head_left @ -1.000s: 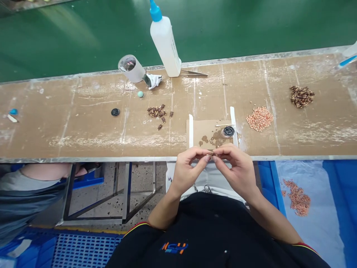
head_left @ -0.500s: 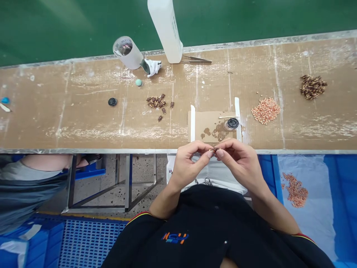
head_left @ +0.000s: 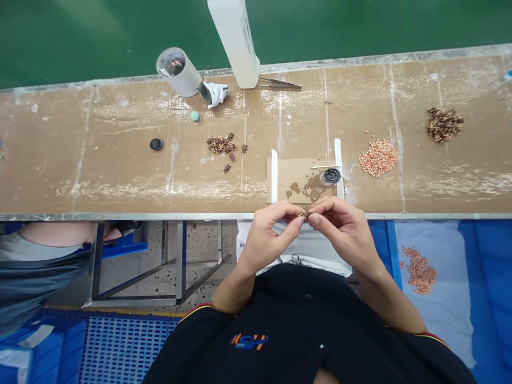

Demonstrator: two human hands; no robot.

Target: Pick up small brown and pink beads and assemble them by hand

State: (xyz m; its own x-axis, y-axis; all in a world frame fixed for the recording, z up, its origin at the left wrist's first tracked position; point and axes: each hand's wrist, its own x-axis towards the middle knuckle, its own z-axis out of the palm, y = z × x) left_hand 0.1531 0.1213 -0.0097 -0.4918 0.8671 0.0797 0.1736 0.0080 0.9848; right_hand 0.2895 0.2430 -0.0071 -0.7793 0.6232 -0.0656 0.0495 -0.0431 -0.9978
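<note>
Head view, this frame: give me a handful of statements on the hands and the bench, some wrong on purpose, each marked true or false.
1. Both hands pinch one tiny brown part between their fingertips. True: left hand and right hand meet on it at the bench's near edge.
2. The pink pile lies left of the hands. False: it lies to their right on the bench.
3. The tweezers lie beside the white bottle. True.
4. The small black round piece sits on the cardboard pad. True.
5. The right hand holds the tweezers. False: they lie untouched at the far edge.
</note>
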